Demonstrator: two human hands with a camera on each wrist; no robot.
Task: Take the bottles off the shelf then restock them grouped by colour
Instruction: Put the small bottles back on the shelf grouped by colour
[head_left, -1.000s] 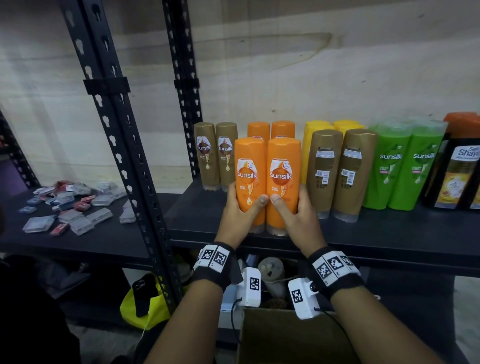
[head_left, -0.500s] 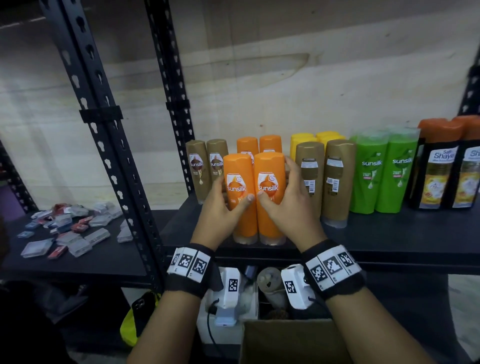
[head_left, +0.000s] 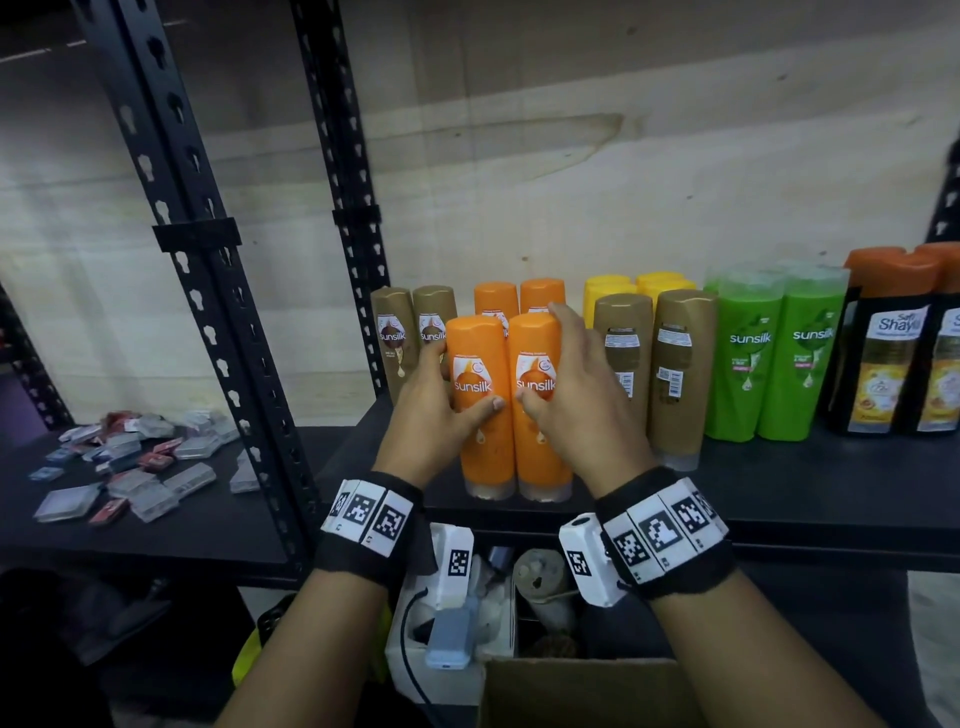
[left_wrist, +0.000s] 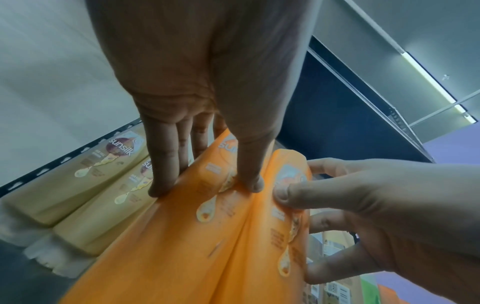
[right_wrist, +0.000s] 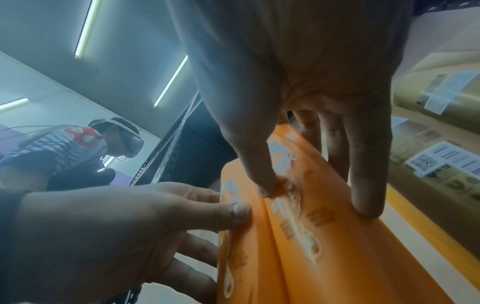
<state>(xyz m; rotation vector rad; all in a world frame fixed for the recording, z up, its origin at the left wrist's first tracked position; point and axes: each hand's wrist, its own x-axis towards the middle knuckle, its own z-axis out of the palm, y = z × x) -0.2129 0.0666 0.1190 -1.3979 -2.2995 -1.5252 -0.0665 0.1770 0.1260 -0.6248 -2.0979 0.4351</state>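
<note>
Two orange Sunsilk bottles stand side by side near the front of the black shelf (head_left: 779, 483). My left hand (head_left: 452, 402) grips the left orange bottle (head_left: 475, 353), thumb across its label and fingers down its left side. My right hand (head_left: 566, 374) grips the right orange bottle (head_left: 535, 353) the same way, its fingers reaching up to the cap. The left wrist view shows my left hand (left_wrist: 206, 188) on the left orange bottle (left_wrist: 182, 236); the right wrist view shows my right hand (right_wrist: 317, 200) on the right orange bottle (right_wrist: 350, 257).
Behind stand two brown bottles (head_left: 410, 338), two orange bottles (head_left: 519, 296) and yellow ones (head_left: 639, 286). To the right are two brown bottles (head_left: 654, 374), green bottles (head_left: 774, 353) and black bottles (head_left: 893, 353). A black upright (head_left: 208, 312) stands left; a cardboard box (head_left: 587, 691) sits below.
The two orange bottles have moved back from the shelf's front edge and now stand on it. Both hands have slid higher up the bottles.
</note>
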